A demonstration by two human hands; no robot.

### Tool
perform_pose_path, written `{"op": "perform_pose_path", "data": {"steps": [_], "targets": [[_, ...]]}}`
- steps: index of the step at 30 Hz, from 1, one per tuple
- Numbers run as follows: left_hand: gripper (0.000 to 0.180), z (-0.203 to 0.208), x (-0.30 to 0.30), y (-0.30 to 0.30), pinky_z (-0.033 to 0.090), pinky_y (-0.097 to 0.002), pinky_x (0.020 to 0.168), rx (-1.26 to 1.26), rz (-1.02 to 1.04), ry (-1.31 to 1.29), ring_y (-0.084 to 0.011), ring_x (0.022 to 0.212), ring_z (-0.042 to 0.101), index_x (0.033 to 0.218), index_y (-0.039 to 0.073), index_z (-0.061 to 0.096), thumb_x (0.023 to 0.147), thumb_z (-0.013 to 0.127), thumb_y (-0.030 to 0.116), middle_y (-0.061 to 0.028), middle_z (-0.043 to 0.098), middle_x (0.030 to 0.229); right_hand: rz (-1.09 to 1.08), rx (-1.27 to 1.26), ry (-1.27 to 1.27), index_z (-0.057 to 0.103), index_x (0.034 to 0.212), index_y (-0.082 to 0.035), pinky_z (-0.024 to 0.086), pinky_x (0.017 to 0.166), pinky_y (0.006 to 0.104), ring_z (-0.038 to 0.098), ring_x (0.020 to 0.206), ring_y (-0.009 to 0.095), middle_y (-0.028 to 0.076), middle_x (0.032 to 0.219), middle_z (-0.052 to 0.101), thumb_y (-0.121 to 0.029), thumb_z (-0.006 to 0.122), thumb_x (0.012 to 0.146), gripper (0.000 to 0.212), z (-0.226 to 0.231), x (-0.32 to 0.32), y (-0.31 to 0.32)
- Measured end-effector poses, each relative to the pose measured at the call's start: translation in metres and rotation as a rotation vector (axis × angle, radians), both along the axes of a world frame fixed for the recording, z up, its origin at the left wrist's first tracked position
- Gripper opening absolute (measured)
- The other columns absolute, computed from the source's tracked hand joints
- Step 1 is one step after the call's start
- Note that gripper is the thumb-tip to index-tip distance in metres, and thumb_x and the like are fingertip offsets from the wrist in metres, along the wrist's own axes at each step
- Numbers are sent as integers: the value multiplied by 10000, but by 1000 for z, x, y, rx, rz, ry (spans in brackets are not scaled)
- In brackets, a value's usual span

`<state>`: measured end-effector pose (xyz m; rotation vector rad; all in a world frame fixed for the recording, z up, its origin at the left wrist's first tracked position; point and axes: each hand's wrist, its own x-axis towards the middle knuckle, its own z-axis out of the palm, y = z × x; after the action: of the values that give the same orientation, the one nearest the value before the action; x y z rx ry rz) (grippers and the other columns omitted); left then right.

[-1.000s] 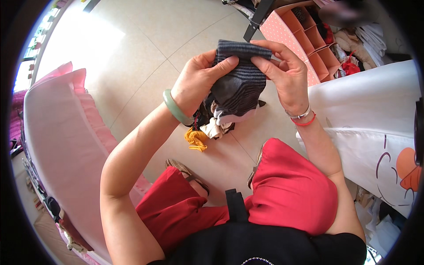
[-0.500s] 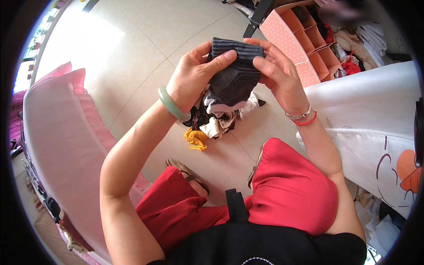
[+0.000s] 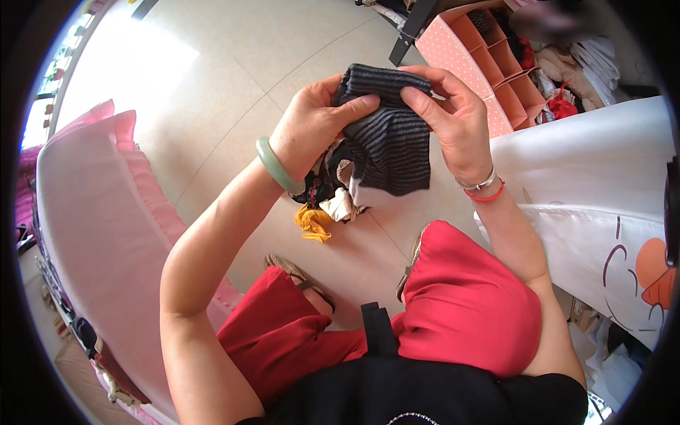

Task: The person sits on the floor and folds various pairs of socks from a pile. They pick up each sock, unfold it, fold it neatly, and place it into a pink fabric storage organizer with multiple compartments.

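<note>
Between my hands, above the floor, is a black and grey striped sock (image 3: 392,149), its folded-over band at the top and the rest hanging down. My left hand (image 3: 312,120) grips the band's left end, thumb across the front and fingers behind. At the right end my right hand (image 3: 457,120) pinches the band between thumb and fingers. Beneath the sock lies a small heap of cloth pieces on the floor, partly hidden by it: a mustard-yellow one (image 3: 313,222), a cream one (image 3: 340,205) and dark ones (image 3: 320,185).
A pink dotted box (image 3: 457,57) with compartments stands at the far right, with bundled clothes (image 3: 567,64) beside it. White fabric with a cartoon print (image 3: 581,177) fills the right side. Along the left runs a pink-covered surface (image 3: 99,205). My sandalled foot (image 3: 301,280) rests on the tiles.
The striped sock has opened downward and hangs longer, covering more of the heap. Both hands keep hold of its band, with the right hand shifted slightly.
</note>
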<state>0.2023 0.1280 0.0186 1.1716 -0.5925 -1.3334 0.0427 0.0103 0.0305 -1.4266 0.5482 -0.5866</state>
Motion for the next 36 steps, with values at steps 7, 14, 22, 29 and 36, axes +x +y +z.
{"op": "perform_pose_path", "data": {"steps": [7, 14, 22, 29, 36], "targets": [[265, 14, -4, 0, 549, -243, 783, 88, 48, 167, -105, 894, 649, 1187, 38, 544, 941, 597, 120, -38, 641, 1036, -19, -16, -37, 635, 1099, 7, 550, 724, 206, 653, 856, 108, 48, 996, 641, -9, 651, 869, 231, -4, 1, 4], [272, 7, 0, -1, 557, -241, 772, 57, 37, 90, -103, 900, 649, 1206, 83, 537, 943, 596, 117, -24, 637, 1024, 37, 14, -57, 614, 1125, 5, 555, 708, 203, 652, 857, 104, 63, 1067, 614, -47, 641, 881, 251, -7, 0, 1], [396, 14, -3, 0, 521, -233, 795, 60, -6, -77, -104, 953, 615, 1263, 79, 489, 918, 648, 186, -40, 625, 1036, 74, 277, 36, 612, 1108, 1, 538, 666, 199, 635, 810, 71, 44, 939, 645, -258, 658, 910, 329, -8, -1, -5], [499, -6, -10, -1, 525, -229, 679, 92, 56, 36, -104, 817, 651, 1215, 5, 502, 848, 738, 246, -63, 672, 944, -13, 181, -34, 624, 1083, 3, 541, 638, 198, 642, 764, 77, 48, 905, 669, -117, 694, 869, 255, -7, 3, 2], [342, 7, -12, -1, 554, -244, 705, 102, 86, 200, -115, 850, 666, 1207, 38, 502, 913, 643, 139, -61, 668, 985, -21, 108, -24, 631, 1076, 2, 547, 673, 207, 646, 790, 81, 63, 925, 678, -41, 688, 851, 236, -5, 1, 3]]}}
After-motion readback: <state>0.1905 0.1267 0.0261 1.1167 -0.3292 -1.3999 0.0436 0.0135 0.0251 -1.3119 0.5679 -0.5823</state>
